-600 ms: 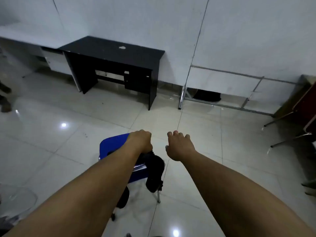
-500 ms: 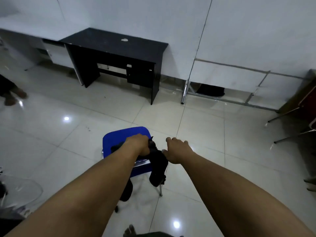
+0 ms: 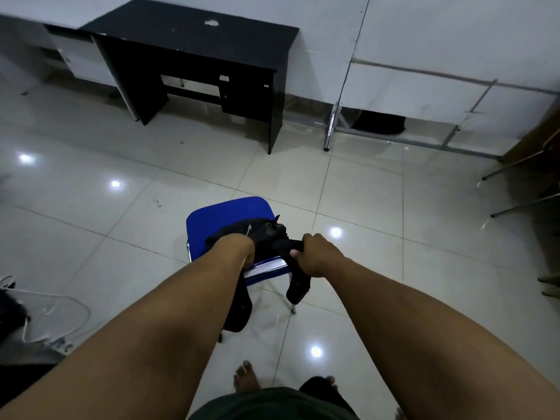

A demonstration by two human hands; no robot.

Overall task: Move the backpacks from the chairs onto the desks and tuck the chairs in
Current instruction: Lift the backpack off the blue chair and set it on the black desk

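Note:
A black backpack lies on the blue seat of a chair in the middle of the tiled floor, its straps hanging over the chair's near edge. My left hand reaches into the backpack's left side; its fingers are hidden in the fabric. My right hand grips the backpack's right strap, thumb pressed on it. A black desk stands against the far wall, a small white scrap on its top.
A metal table frame with a dark bag under it stands right of the desk. Chair legs show at the right edge. A white cable and power strip lie on the floor at left. My bare feet are near the bottom.
I have stepped closer to the chair. My right hand moved left and took hold of the backpack's strap. My left hand stayed on the backpack.

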